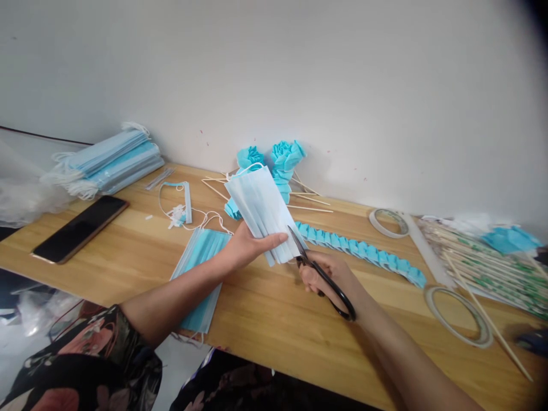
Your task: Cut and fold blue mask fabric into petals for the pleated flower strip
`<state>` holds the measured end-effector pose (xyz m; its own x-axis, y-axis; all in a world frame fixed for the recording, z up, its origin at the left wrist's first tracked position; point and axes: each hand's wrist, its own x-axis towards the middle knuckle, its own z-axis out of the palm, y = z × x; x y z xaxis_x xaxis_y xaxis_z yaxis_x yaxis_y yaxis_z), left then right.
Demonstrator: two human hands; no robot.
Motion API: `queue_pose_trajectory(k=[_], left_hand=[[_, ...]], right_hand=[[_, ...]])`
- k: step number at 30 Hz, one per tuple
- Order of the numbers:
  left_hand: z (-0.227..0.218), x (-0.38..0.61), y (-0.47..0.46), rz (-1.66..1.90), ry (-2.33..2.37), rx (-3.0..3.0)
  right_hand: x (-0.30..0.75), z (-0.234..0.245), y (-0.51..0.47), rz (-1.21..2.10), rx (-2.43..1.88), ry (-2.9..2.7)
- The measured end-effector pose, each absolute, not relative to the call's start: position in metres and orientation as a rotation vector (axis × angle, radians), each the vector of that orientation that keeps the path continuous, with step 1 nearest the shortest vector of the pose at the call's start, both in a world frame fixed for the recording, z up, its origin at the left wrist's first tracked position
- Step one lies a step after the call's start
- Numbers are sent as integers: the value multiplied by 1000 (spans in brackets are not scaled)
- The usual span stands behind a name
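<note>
Lying under everything is a long wooden surface (265, 325). The white and blue face mask (261, 208) is held up over the middle of it, and every place here is told from that mask.

Far to the left of the mask sits a stack of blue masks (113, 160). To the right of the mask, a long folded blue strip (363, 254) lies flat on the wood. To the left of the mask and nearer the front edge lies a dark phone (81, 228). Just below and left of the mask, another blue mask (199, 268) lies flat.

The left hand (247, 245) is closed on the mask's lower edge, with the thumb on top. The right hand (331, 274) is just right of the mask and grips black scissors (325, 281). The blades are open and their tips touch the mask's lower right side.

Behind the mask stand two blue paper flowers (285, 160). Farther right lies a roll of tape (387, 221).
</note>
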<state>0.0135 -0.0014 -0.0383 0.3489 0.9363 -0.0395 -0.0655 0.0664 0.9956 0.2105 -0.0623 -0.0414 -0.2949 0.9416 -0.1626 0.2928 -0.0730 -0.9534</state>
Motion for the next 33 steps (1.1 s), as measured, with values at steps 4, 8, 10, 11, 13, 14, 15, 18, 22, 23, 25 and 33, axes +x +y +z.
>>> queue_pose_trajectory(k=[4,8,10,11,13,14,15,18,22,23,25,33], left_hand=[[-40,14,-2,975,911,1237],[-40,15,-2,1004,888,1188],[-39,15,-3,1008,882,1173],[-38,15,-3,1010,882,1169],[-38,15,-3,1007,888,1166],[-37,15,-3,1004,891,1165],[-37,15,-3,1001,893,1165],[-38,15,-3,989,891,1170],[-38,15,-2,1001,889,1168],[-38,15,-2,1005,889,1168],[-39,15,-2,1002,885,1176],[-42,15,0,1010,869,1195]], right_hand=[[209,-38,-63,1372,-1348,-1621],[209,-37,-64,1335,-1381,-1638],[208,-35,-64,1324,-1398,-1640],[208,-34,-64,1319,-1402,-1636],[206,-32,-63,1316,-1401,-1619],[206,-31,-63,1318,-1399,-1609],[205,-30,-63,1322,-1396,-1600],[205,-28,-64,1324,-1406,-1592],[205,-27,-65,1321,-1410,-1597],[205,-28,-65,1322,-1413,-1594],[204,-28,-65,1332,-1421,-1584],[204,-29,-64,1358,-1422,-1560]])
